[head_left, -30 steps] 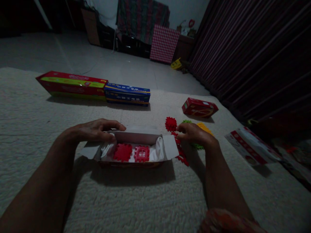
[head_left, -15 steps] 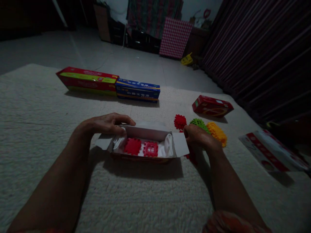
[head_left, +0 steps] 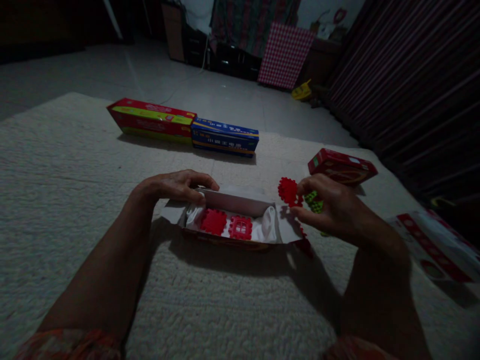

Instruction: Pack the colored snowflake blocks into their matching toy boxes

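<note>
An open carton (head_left: 240,202) with flaps out at both ends sits in front of me. White cloth (head_left: 267,225) lines it, and a flat red toothed plastic piece (head_left: 213,221) and a red window-patterned piece (head_left: 240,227) lie inside. My left hand (head_left: 176,186) grips the far left edge, its thumb over the rim. Above the right flap (head_left: 288,226), my right hand (head_left: 330,207) pinches what looks like a red toothed plastic piece (head_left: 299,201). Another round red toothed piece (head_left: 287,190) shows just beside the fingertips. Green pieces (head_left: 314,204) are partly hidden behind the hand.
A long red-and-yellow box (head_left: 153,120) and a blue box (head_left: 225,137) lie end to end at the back. To the right are a small red box (head_left: 341,166) and a white-and-red package (head_left: 431,250). A pale quilted cover (head_left: 225,310) lies underneath.
My right hand has lifted and shifted right from beside the flap, its fingers now at a red piece. My left hand stays on the carton. The whole view has shifted slightly.
</note>
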Demonstrator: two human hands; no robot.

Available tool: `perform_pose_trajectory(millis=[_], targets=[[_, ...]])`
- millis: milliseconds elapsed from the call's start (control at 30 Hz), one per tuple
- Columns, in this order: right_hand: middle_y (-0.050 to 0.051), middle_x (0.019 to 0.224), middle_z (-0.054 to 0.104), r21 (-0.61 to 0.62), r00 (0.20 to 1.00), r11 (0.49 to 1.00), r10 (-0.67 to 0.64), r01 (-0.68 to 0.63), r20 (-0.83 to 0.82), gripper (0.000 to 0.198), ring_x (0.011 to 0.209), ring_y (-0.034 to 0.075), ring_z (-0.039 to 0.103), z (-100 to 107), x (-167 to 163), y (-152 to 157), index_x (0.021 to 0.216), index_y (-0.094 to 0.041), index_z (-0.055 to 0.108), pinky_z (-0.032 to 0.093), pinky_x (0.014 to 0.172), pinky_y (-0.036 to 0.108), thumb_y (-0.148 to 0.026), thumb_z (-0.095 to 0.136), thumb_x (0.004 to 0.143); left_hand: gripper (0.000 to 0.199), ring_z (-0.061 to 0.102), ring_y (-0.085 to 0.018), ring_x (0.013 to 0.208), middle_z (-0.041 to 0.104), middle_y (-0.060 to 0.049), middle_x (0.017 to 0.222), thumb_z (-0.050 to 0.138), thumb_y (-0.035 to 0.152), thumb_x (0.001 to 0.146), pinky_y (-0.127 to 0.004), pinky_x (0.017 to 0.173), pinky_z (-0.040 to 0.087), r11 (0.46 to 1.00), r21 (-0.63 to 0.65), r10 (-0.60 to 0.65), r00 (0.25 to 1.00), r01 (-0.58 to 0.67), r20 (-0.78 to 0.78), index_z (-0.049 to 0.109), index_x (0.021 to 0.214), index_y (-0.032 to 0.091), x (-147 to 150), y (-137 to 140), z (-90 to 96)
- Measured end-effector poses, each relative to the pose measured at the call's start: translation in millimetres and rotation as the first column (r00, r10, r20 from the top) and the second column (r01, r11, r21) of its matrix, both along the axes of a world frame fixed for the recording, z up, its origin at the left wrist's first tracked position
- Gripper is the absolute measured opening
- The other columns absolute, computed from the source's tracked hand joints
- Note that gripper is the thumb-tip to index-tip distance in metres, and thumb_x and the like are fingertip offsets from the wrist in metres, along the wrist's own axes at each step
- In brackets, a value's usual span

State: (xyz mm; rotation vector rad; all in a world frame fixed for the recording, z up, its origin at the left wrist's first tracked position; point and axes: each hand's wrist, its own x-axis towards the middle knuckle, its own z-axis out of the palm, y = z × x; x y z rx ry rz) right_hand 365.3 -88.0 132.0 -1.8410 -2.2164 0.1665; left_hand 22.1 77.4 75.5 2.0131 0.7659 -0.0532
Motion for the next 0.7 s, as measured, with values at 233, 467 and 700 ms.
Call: perform_pose_trajectory(millis=[233,467,700], targets=[[0.007,0.104,0.063,-0.145,0.957,0.95,0.257,-0.275,-0.135,0.017,0.087,0.019,0.059,-8.4,-76.3,-1.3,0.096,-0.02,0.058,0.048,0.075,0.031,-0.028,0.071,0.088,0.055,0.066,-0.028,0.111,0.073,-0.007,0.119,0.071,0.037,0.078,-0.034,0.092,0.05,0.999,-0.047,-0.013,0.999,0.014,0.036,0.066,0.131,0.021,-0.2,0.9,-0.9],[0.008,0.104,0.061,-0.226,0.969,0.943,0.225,-0.243,-0.104,0.018,0.088,0.019,0.058,-12.1,-79.4,-1.0,0.097,-0.02,0.058,0.047,0.076,0.032,-0.028,0.072,0.089,0.054,0.067,-0.027,0.108,0.073,-0.007,0.115,0.071,0.038,0.078,-0.034,0.09,0.051,0.999,-0.034,-0.02,0.998,0.022,0.062,0.068,0.129,0.021,-1.5,2.2,-3.8],[0.007,0.105,0.061,-0.193,0.969,0.952,0.218,-0.238,-0.118,0.025,0.088,0.02,0.059,-11.6,-78.9,-1.4,0.095,-0.02,0.056,0.047,0.073,0.031,-0.027,0.078,0.084,0.055,0.067,-0.027,0.106,0.074,-0.007,0.114,0.071,0.038,0.078,-0.034,0.088,0.052,1.0,0.009,-0.03,0.999,0.029,0.042,0.068,0.131,0.023,-1.4,3.1,-3.0]])
